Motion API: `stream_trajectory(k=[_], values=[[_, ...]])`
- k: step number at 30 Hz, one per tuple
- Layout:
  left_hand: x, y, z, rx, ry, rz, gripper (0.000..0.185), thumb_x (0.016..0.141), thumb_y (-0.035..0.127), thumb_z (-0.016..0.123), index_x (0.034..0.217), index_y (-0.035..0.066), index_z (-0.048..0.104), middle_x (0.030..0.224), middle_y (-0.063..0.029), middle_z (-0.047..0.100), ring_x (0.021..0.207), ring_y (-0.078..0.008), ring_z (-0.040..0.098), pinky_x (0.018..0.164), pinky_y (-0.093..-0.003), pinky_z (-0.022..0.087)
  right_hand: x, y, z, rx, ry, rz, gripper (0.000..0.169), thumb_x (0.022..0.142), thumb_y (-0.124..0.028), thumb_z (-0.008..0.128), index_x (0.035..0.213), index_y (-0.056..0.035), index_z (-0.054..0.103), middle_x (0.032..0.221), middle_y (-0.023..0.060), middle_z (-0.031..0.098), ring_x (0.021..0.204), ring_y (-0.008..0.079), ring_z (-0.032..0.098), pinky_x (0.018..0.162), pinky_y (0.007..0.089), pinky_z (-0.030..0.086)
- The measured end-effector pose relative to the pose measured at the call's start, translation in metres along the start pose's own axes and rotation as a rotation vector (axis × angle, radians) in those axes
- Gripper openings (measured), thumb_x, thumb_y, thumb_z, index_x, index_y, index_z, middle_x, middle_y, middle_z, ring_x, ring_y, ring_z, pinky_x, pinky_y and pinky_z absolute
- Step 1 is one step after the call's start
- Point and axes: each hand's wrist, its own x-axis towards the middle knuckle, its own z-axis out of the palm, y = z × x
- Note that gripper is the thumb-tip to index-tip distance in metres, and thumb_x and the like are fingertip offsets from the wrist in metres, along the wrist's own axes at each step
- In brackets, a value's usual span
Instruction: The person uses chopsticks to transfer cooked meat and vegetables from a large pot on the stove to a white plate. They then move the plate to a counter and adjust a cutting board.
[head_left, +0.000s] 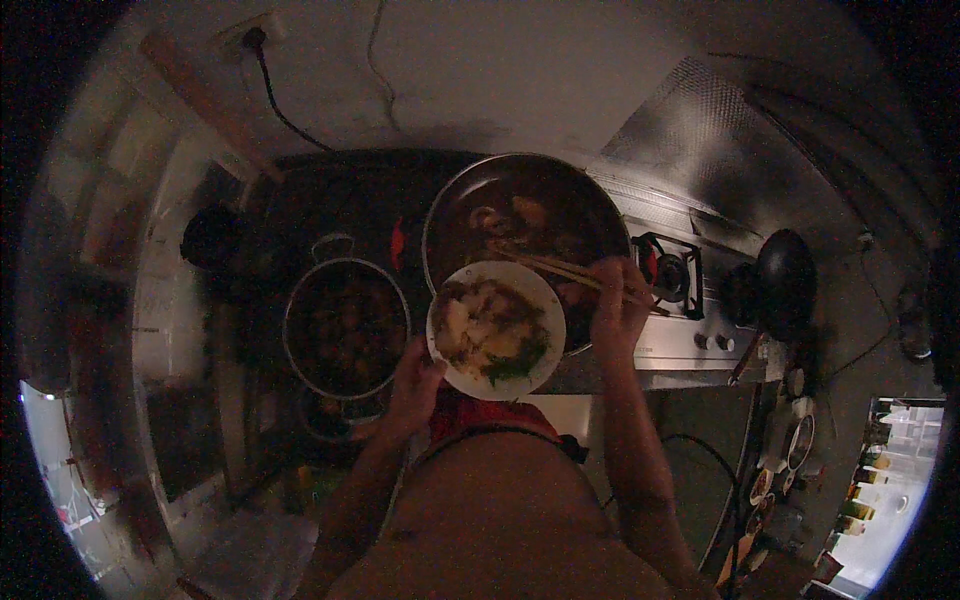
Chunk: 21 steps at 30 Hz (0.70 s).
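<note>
My left hand (417, 384) grips the left rim of a round white plate (555, 330) heaped with food, with some dark green pieces at its lower right. The plate is over the near edge of a large dark pan (465, 199). In my right hand (622, 304) is a pair of wooden chopsticks (559, 268); their tips point left over the pan, just past the plate's far edge. Pieces of food (529, 212) lie in the brown contents of the pan. The dim light hides what exactly the food is.
To the left stands a metal pot (410, 330) with dark chunks in it. A gas burner (673, 276) of the steel stove (675, 352) is right of the pan, near a black rounded pan (786, 285). A power cord (274, 109) hangs from the wall socket. Bowls and dishes (801, 442) stand far right.
</note>
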Motion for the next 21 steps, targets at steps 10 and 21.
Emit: stream_trajectory(k=[10, 21], values=[[0.020, 0.016, 0.020, -0.014, 0.174, -0.253, 0.048, 0.091, 0.019, 0.051, 0.133, 0.000, 0.037, 0.118, -0.0134, 0.053, 0.100, -0.0203, 0.057, 0.079, -0.0339, 0.052, 0.018, 0.053, -0.001, 0.021, 0.102, 0.076, 0.030, 0.096, -0.027, 0.050, 0.101, 0.0013, 0.060, 0.088, 0.0083, 0.065, 0.079, 0.0140, 0.056, 0.071, 0.0283, 0.047], [0.024, -0.010, -0.003, -0.070, -0.007, -0.156, 0.049, 0.091, 0.017, 0.052, 0.133, -0.002, 0.035, 0.119, -0.0139, 0.053, 0.102, -0.0208, 0.056, 0.085, -0.0348, 0.050, 0.005, 0.001, -0.020, 0.177, -0.085, 0.150, 0.032, 0.096, -0.027, 0.049, 0.087, 0.0026, 0.057, 0.070, 0.0088, 0.058, 0.055, 0.0182, 0.060, 0.059, 0.0332, 0.056]])
